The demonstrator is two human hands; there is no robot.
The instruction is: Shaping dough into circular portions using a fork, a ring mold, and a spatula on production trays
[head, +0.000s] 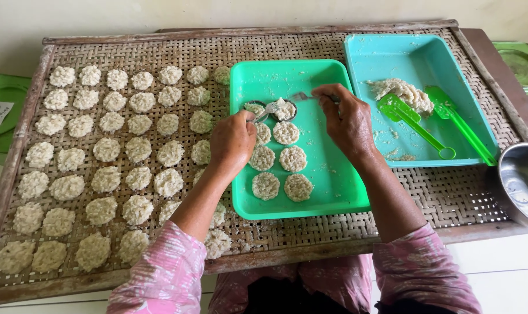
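My left hand [233, 139] pinches a spoon [268, 109] and my right hand [346, 119] grips a fork [301, 96]. Both tips meet over a small round mould [285, 110] of rice lying between my hands at the back of the green tray [333, 186], just above six pressed rice rounds [286, 133].

I see a woven surface [450, 197] bearing rows of rice discs [107, 174] left, green tray [333, 192] centre, blue tray [427, 52] far right.
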